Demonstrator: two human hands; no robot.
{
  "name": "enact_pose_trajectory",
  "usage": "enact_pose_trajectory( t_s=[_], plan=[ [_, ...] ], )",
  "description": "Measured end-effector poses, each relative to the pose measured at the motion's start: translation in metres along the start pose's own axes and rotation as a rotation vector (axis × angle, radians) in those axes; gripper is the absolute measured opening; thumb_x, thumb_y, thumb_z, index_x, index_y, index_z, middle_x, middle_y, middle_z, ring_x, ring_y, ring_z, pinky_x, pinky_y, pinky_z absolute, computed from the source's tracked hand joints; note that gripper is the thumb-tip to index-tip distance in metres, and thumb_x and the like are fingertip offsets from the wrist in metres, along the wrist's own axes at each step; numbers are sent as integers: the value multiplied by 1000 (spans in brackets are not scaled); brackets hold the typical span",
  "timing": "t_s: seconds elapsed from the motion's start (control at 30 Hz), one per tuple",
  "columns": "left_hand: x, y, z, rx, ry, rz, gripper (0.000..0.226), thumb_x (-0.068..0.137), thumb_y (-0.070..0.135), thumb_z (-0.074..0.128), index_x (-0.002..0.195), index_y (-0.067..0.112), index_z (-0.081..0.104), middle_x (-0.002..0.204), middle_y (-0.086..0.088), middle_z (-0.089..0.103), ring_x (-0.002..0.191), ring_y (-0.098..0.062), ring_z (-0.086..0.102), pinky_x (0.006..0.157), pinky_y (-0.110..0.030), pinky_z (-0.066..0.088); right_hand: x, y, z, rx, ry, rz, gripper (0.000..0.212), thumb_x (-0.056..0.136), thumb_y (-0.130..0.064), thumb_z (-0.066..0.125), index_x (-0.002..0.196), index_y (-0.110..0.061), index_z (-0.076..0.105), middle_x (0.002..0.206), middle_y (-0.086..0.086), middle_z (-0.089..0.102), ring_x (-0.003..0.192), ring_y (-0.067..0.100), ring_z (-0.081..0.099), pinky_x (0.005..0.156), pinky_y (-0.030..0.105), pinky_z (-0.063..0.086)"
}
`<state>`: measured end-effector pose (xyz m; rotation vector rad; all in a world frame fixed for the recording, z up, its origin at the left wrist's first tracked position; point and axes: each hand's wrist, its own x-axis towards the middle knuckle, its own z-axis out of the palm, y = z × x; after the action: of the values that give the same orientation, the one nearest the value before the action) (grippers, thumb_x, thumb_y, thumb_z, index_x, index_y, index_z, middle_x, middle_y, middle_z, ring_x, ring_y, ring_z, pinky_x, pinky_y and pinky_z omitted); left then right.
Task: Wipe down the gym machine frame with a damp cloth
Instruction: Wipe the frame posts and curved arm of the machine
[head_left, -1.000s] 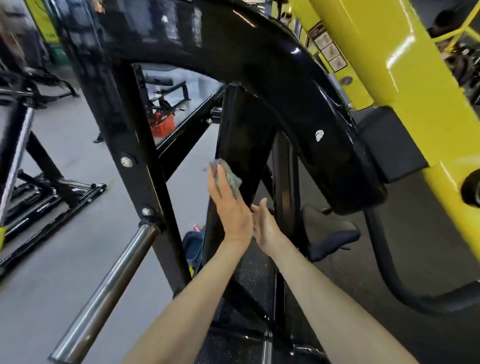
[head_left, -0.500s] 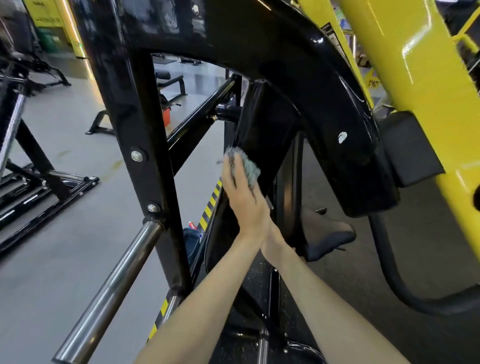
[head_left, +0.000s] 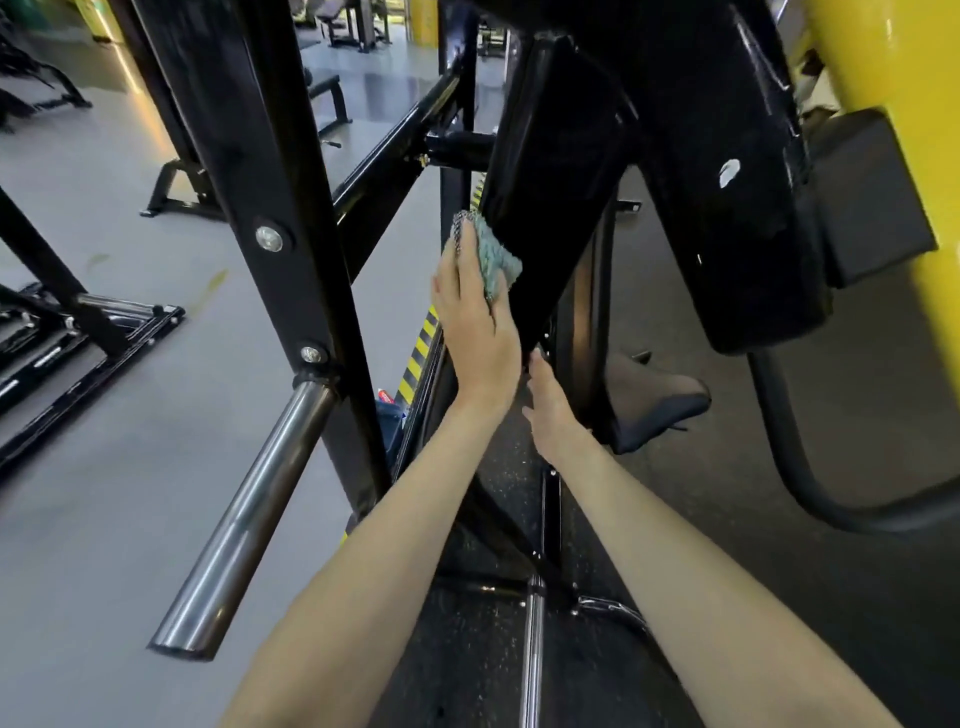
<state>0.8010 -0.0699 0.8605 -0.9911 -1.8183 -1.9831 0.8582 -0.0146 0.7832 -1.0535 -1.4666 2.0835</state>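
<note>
While the left hand (head_left: 478, 332) presses cloth (head_left: 500, 255) flat-fingered to frame (head_left: 550, 171), right hand's (head_left: 553, 415) grip cannot be told, fingers hidden.

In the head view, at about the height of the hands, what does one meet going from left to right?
From the left: chrome weight peg → left hand pressing the cloth → right hand → black seat pad → yellow beam.

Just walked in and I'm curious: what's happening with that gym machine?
A person is wiping the machine's black slanted frame bar. The left hand presses a teal cloth against the bar's edge, with straight fingers. The right hand reaches toward the same bar lower down, holding nothing.
</note>
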Motion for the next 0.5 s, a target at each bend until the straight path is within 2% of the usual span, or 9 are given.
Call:
enact_pose_trajectory(
  t_s=[0.03,0.1,0.13,0.23,0.3,0.37,0.43,0.47,0.5],
  plan=[
    [-9,-17,-4,17,-4,15,49,99,18,38,147,17,27,148,0,34,138,-14,31,116,-36,26,1,5,-3,-15,14,-4,62,100,-56,25,155,-28,13,160,-8,14,147,15,13,120,42,11],
    [-47,-66,-10,32,12,-76,48,100,12,38,146,20,26,151,-2,30,141,-15,28,117,-24,19,10,23,-14,-56,33,16,63,100,-57,26,155,-30,11,161,-6,12,147,16,15,120,41,12],
    [-73,-93,-14,34,27,-164,48,100,8,38,145,20,26,152,-5,29,142,-16,26,118,-25,19,18,37,-20,-62,50,40,62,100,-56,27,154,-28,14,161,-4,16,146,16,18,120,41,14],
    [-128,-152,-16,13,130,-474,47,100,2,37,142,23,30,149,1,34,139,-7,30,116,-44,26,44,74,-34,-74,96,88,57,102,-51,26,153,-25,21,156,3,29,142,18,31,119,41,20],
    [-129,-158,-12,-25,214,-622,46,101,3,35,143,24,34,148,2,36,137,-6,33,116,-42,28,51,91,-33,-70,71,113,57,102,-51,24,152,-25,23,154,5,34,140,19,33,118,40,22],
    [-120,-133,-6,-52,232,-571,47,102,6,36,147,19,33,152,-1,32,141,-8,28,118,-27,25,55,102,-31,-43,44,140,57,101,-54,23,151,-25,26,151,5,38,140,20,34,118,42,21],
    [-109,-102,4,-38,166,-394,51,102,9,38,149,22,25,158,-2,20,145,-8,17,114,-13,18,60,104,-24,-45,-44,135,62,98,-60,24,149,-25,32,150,4,40,142,20,33,119,46,18],
    [-103,-94,10,-6,151,-302,52,102,11,38,149,25,21,159,-1,16,146,-7,12,116,-16,15,66,104,-21,-52,-103,132,65,97,-62,27,148,-24,34,151,3,40,142,19,32,120,47,17],
    [-100,-96,15,34,161,-231,52,102,14,38,149,25,18,158,3,15,146,-6,11,119,-26,13,71,104,-20,-60,-152,129,64,97,-62,30,148,-23,37,151,1,40,142,18,32,120,47,16]
  ],
)
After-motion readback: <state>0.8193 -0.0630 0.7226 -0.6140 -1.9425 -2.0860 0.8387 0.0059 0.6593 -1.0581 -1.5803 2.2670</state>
